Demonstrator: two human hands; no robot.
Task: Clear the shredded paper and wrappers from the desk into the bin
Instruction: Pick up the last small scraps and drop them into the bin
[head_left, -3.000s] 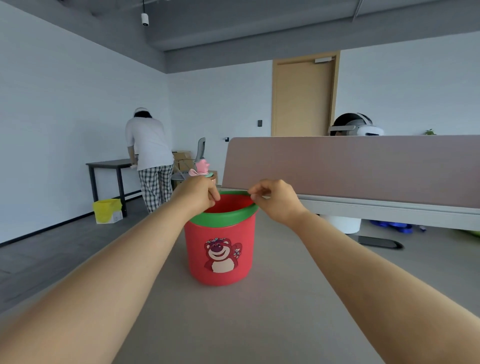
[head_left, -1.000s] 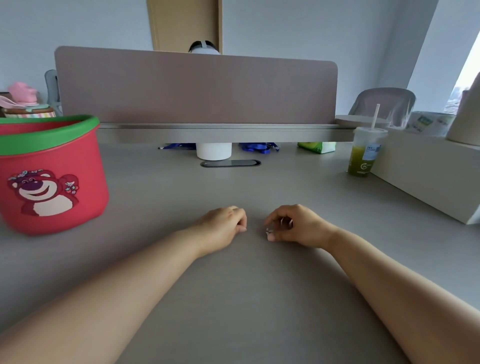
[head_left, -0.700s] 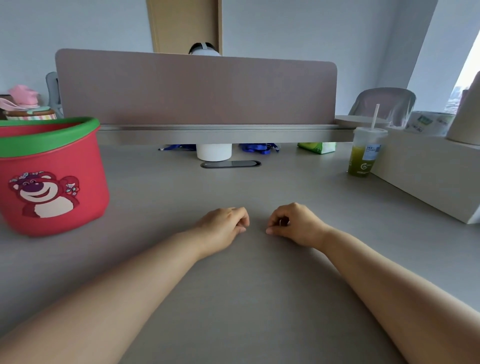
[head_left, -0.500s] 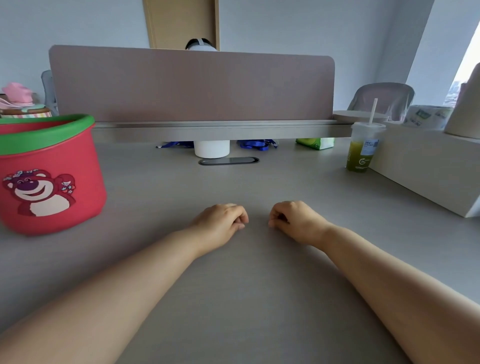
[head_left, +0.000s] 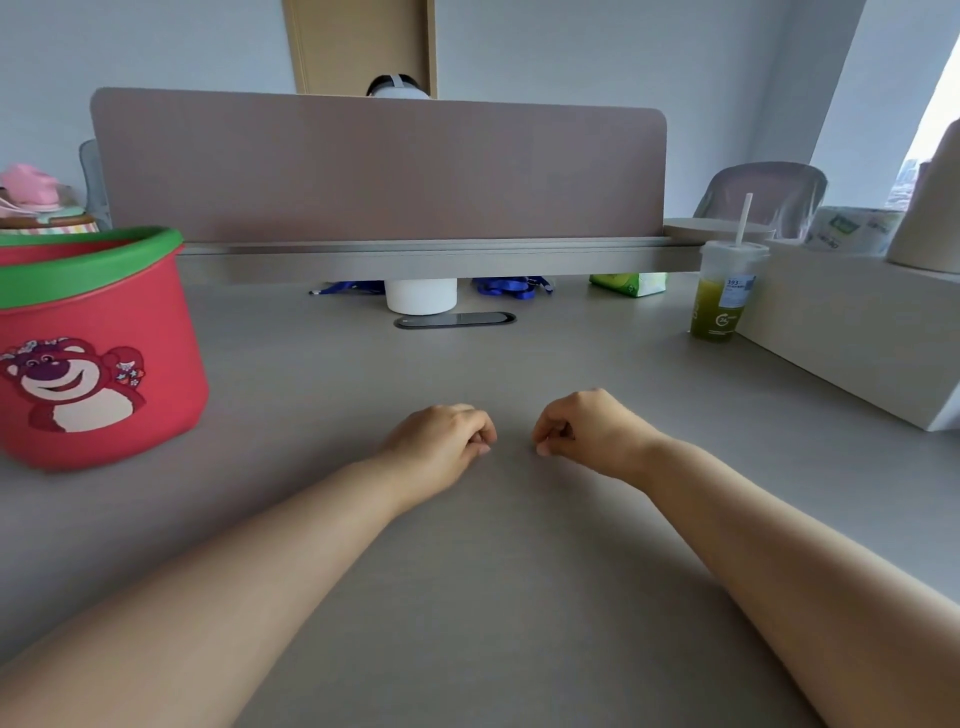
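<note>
Head camera, the only view. Shows the left hand (head_left: 441, 441) and the right hand (head_left: 587, 431) resting knuckles-up on the desk (head_left: 467, 597), close together but not touching, each with fingers curled under into a loose fist. Shows nothing between the fingers; cannot tell whether either fist hides a scrap. Places the bin (head_left: 166, 312) upright at the far left of the desk, well apart from both hands.

Against three seconds back: no longer up at the bin's green rim, pinching over the opening, but drawn back to the middle of the desk. Against one second back: hardly shifted, yet missing the small glinting bit once seen at the right fingertips.

Finds no shredded paper or wrappers on the bare surface around the hands. Leaves a drink cup (head_left: 722, 291) at the right and a green packet (head_left: 628, 283) under the divider (head_left: 379, 166), too far off to judge as rubbish.

Reads, as a judgement, like a drop already made and the clearing done or nearly so. Worth opening the right fist to check for a leftover.
</note>
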